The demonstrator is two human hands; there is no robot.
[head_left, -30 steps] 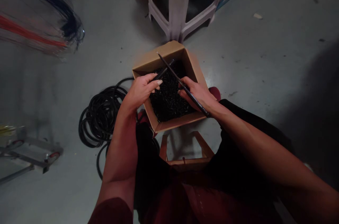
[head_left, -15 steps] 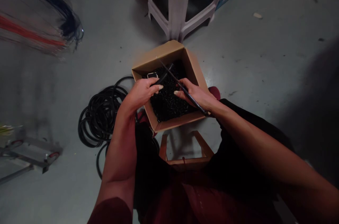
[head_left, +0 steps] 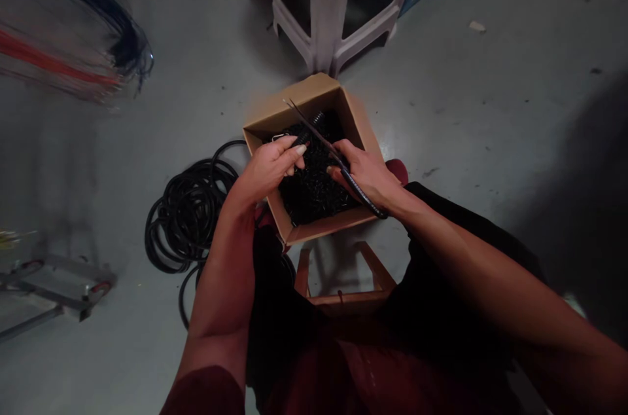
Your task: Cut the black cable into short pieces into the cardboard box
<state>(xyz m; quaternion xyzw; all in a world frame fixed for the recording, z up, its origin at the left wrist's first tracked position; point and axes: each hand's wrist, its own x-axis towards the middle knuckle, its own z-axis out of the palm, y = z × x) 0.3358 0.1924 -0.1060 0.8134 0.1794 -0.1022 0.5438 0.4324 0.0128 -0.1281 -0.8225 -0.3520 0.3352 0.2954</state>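
My left hand (head_left: 277, 163) is closed in a pinch on a short black ribbed sleeve (head_left: 318, 119), over the box's left side. My right hand (head_left: 360, 173) is closed around a black cable (head_left: 362, 192) with a thick end near the wrist. Its thinner end slants up and left over the box and splits into two thin wires. Beneath both hands stands an open cardboard box (head_left: 366, 120) filled with small black pieces (head_left: 318, 186). A small metal-framed item is partly hidden behind my left fingers.
Coiled black cable (head_left: 184, 218) lies on the floor left of the box. Behind the box is a pale plastic stool (head_left: 326, 16). Blue (head_left: 125, 35) and red wire bundles (head_left: 59, 61) hang at upper left. A wheeled metal frame (head_left: 63, 290) sits lower left.
My left hand has shifted slightly right, its fingers closing further around the ribbed sleeve and covering more of the metal-framed item. The cable's thin end has moved a little up and left.
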